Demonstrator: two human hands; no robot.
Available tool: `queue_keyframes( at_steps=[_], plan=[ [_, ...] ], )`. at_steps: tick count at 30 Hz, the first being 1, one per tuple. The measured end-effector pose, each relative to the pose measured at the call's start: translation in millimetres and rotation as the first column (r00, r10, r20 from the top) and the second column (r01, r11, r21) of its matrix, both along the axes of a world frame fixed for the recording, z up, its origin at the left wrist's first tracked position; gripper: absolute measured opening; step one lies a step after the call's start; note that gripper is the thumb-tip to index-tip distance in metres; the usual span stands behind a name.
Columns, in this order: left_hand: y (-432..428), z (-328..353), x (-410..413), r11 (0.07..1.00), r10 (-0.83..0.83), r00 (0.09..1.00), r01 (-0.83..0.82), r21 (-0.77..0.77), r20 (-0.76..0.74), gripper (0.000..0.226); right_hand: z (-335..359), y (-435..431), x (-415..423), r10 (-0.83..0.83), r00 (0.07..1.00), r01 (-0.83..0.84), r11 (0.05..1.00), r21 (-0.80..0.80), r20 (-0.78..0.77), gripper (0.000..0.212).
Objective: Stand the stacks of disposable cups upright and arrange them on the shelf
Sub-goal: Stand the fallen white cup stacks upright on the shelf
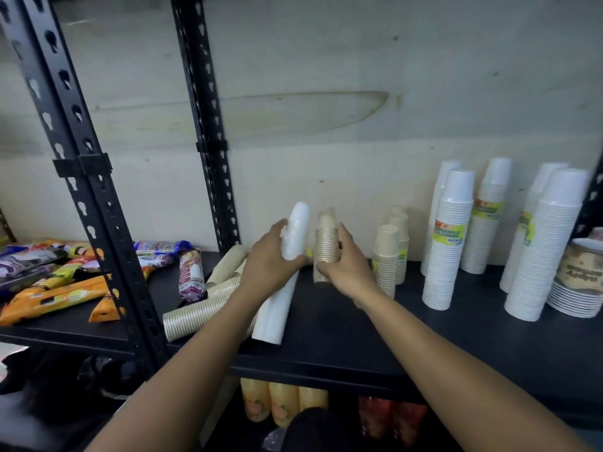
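On black metal shelf [359,337], tall white cup stack [276,306] leaned toward 1 o'clock, gripped by left hand [272,256], short brown ribbed cup stack [326,243] at its 3 o'clock, clasped by right hand [344,265]

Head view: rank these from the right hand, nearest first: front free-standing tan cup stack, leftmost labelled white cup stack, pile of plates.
1. Front free-standing tan cup stack, just right of the right hand.
2. Leftmost labelled white cup stack, farther right.
3. Pile of plates, far right.

A white cup stack [274,314] and a beige cup stack [326,243] (finely ribbed) show against the black shelf [326,337]; snack packets [55,295] are orange, labels [452,231] yellow-green.
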State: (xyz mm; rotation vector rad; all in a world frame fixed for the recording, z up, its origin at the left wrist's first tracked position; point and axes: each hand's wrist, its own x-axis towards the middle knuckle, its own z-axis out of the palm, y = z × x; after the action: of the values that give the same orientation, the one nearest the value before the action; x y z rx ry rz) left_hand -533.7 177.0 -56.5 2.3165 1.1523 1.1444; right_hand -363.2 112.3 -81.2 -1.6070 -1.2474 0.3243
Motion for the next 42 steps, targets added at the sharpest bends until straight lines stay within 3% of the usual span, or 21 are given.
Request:
queue_keyframes(
  at_steps=[3,7,15,23,28,38,42],
  plan=[
    [-7,7,-5,0.999,-0.011,0.986,0.006,0.033,0.169,0.093,4,-11,-1,0.004,0.996,-0.009,0.998,0.057,0.086,0.106],
    [-14,12,-5,1.0,-0.029,0.95,0.027,0.011,0.31,0.096,-1,-24,-2,-0.044,0.989,0.015,0.981,0.195,0.144,0.093],
    [-23,5,7,0.996,-0.088,0.898,0.089,0.017,0.431,0.08,-25,-27,6,-0.025,0.999,0.016,0.984,0.179,0.048,0.085],
    [-26,-2,4,0.987,-0.145,0.871,0.161,0.006,0.469,0.079,-53,-20,8,-0.12,0.983,0.11,0.991,0.08,0.136,0.091],
    [-23,-10,4,0.973,-0.2,0.853,0.231,-0.005,0.481,0.084,-55,-20,10,-0.146,0.977,0.138,0.989,0.059,0.152,0.081],
    [-34,-8,4,0.955,-0.243,0.847,0.293,-0.034,0.473,0.085,-51,-38,17,-0.062,0.991,0.069,0.996,-0.054,0.116,0.072],
    [-42,-5,5,0.95,-0.255,0.838,0.309,-0.035,0.483,0.085,-52,-52,23,-0.057,0.986,0.076,0.99,-0.115,0.159,0.081]
  ],
)
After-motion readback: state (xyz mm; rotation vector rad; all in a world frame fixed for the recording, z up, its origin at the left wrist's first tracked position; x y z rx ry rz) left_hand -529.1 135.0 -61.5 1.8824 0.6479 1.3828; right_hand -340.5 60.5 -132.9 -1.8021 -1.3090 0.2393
